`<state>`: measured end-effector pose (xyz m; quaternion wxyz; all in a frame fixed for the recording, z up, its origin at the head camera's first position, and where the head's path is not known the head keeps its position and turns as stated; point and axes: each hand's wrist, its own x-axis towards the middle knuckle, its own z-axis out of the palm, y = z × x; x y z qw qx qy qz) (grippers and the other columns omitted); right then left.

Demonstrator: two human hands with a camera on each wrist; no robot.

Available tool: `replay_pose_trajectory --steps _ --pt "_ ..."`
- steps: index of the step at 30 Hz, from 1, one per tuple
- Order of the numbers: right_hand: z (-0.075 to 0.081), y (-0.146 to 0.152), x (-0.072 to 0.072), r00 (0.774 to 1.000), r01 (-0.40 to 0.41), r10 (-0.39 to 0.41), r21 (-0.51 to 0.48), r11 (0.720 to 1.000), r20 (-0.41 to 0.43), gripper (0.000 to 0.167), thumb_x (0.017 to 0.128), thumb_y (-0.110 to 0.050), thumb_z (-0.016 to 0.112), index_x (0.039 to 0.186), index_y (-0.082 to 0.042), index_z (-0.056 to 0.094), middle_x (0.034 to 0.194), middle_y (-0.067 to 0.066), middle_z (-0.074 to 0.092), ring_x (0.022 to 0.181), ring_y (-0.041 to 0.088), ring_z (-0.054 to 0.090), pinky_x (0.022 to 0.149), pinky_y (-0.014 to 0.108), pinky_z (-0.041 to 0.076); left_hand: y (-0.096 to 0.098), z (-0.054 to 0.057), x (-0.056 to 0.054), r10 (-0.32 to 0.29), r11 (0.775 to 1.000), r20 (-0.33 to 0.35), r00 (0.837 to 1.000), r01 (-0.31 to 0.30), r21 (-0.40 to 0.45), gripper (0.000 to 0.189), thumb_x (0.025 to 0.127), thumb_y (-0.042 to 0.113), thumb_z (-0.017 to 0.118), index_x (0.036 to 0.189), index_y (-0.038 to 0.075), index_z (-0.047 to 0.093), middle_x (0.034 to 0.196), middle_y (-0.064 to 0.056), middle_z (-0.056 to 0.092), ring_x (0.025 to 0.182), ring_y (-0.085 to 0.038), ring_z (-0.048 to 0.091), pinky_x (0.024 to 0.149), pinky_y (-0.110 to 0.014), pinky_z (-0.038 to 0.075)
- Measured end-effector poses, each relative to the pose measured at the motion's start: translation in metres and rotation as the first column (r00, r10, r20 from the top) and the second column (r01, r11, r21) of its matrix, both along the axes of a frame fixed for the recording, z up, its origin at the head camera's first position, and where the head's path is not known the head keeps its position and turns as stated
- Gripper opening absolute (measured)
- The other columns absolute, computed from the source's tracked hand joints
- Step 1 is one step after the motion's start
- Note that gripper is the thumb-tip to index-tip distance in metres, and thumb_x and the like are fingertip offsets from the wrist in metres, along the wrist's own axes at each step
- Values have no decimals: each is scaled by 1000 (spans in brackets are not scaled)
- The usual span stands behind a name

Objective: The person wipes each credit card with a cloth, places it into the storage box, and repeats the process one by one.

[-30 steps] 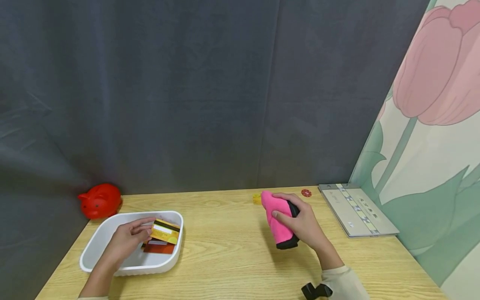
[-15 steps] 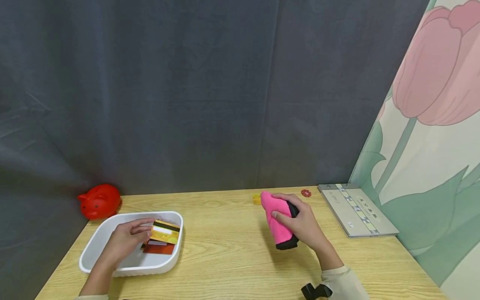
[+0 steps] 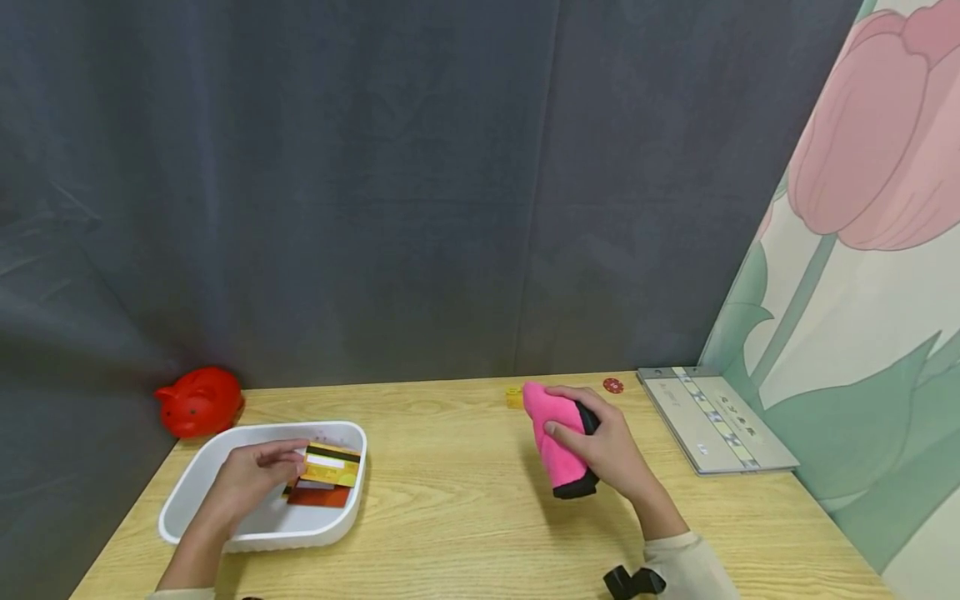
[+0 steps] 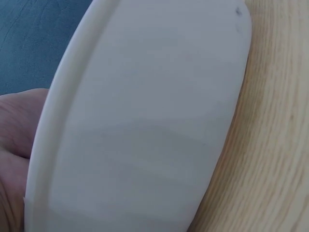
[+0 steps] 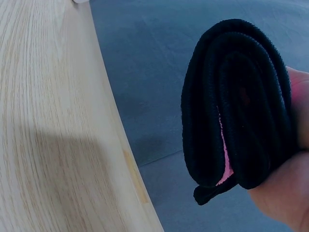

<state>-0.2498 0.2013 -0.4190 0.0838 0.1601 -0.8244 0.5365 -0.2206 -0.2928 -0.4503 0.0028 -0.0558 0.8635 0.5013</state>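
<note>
In the head view, my left hand (image 3: pixel 251 479) reaches over the white plastic basin (image 3: pixel 174 512) and pinches the left edge of a yellow bank card (image 3: pixel 330 471) with a dark stripe. Below that card, an orange-red card (image 3: pixel 318 497) and a darker one lie in the basin. The left wrist view is mostly filled by the basin's outer wall (image 4: pixel 145 106), with part of the hand behind its rim. My right hand (image 3: pixel 607 446) grips a folded pink cloth (image 3: pixel 551 433) with black edging, raised over the table. Its folded black layers (image 5: pixel 236 106) face the right wrist camera.
A red piggy bank (image 3: pixel 198 404) stands at the back left beside the basin. A small yellow item (image 3: pixel 513 397) shows behind the cloth, and a red poker chip (image 3: pixel 612 386) lies near the back edge. A grey flat album (image 3: pixel 716 425) lies along the right wall.
The left hand and the yellow card have shifted very slightly lower. The right hand keeps its place with the folded cloth.
</note>
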Motion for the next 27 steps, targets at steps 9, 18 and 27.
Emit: replay_pose_trajectory --steps 9,18,27 --pt "1 1 1 1000 2 -2 0 1000 14 47 90 -23 81 135 -26 65 128 9 64 94 23 66 72 31 61 -1 -2 2 18 1000 -14 1000 -18 -25 39 94 9 74 130 -4 68 102 -6 78 82 5 66 76 -15 56" --pt "2 5 0 998 18 -16 -22 1000 67 48 91 -25 80 136 -27 64 127 13 61 91 25 66 70 33 62 12 11 1 -42 999 -135 990 39 -29 36 96 12 74 129 -1 70 117 -18 76 93 4 69 83 -10 54" --pt "9 14 0 994 63 -62 -9 998 90 53 93 -28 78 142 -25 59 129 18 60 95 29 65 72 33 61 78 43 -12 -147 988 -214 966 154 17 32 98 20 73 127 9 72 119 -12 75 102 -8 71 87 -16 56"
